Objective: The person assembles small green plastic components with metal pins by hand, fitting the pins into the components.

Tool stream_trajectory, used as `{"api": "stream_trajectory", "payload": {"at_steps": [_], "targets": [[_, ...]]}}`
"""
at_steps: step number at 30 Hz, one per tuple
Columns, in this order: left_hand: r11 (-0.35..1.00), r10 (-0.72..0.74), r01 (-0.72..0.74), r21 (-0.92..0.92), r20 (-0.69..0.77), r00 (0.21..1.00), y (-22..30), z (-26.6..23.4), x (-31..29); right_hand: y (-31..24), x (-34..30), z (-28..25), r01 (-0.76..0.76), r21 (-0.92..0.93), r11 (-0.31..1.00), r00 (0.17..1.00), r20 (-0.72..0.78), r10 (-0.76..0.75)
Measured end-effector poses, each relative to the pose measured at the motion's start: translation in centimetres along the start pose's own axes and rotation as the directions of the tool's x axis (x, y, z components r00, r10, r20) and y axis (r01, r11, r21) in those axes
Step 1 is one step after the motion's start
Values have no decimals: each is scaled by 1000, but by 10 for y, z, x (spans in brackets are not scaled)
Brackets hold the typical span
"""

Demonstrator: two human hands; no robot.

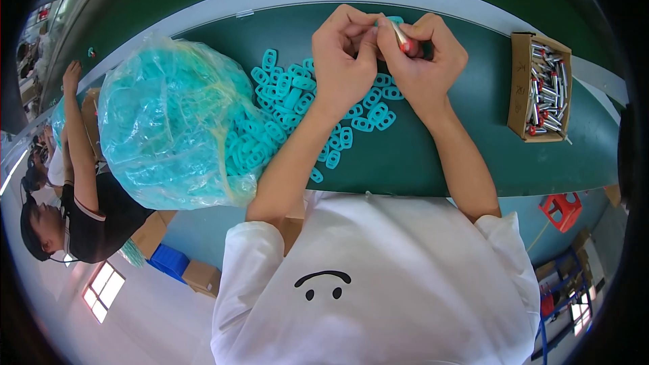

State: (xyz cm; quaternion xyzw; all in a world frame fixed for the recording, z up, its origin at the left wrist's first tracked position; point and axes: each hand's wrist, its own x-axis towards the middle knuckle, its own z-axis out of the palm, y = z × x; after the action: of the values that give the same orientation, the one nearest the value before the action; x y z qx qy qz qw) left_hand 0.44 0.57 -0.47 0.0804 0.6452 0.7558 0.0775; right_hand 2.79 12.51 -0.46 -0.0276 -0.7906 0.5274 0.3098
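Turquoise plastic link (397,20), right of the clear bag (159,125), looks light, stiff, best held by its rim; left hand (343,51) seemingly pinches it, right hand (434,61) a red-and-silver piece (405,43)

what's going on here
Over a green table, a person's right hand grips a red-and-silver piece, with a teal piece beside it; the left hand is close by, its grip partly hidden. Loose teal pieces lie around the left forearm, a clear bag of them at left, a cardboard box of red-and-silver parts at right.
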Motion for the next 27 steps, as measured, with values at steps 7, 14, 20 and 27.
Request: {"api": "stream_trajectory", "payload": {"at_steps": [7,14,20,27], "targets": [[997,-46,43,-57,-45,998,5,-7,5,6,0,-2,-63,57,996,991,120,55],[964,-111,102,-246,-25,994,2,-11,9,11,2,-9,-114,99,988,987,124,102],[958,-129,119,-261,-22,991,6,-11,9,12,4,-6,-255,263,931,965,137,225],[962,-169,176,-209,47,984,7,-14,10,14,7,-14,-315,380,870,939,261,226]]}}
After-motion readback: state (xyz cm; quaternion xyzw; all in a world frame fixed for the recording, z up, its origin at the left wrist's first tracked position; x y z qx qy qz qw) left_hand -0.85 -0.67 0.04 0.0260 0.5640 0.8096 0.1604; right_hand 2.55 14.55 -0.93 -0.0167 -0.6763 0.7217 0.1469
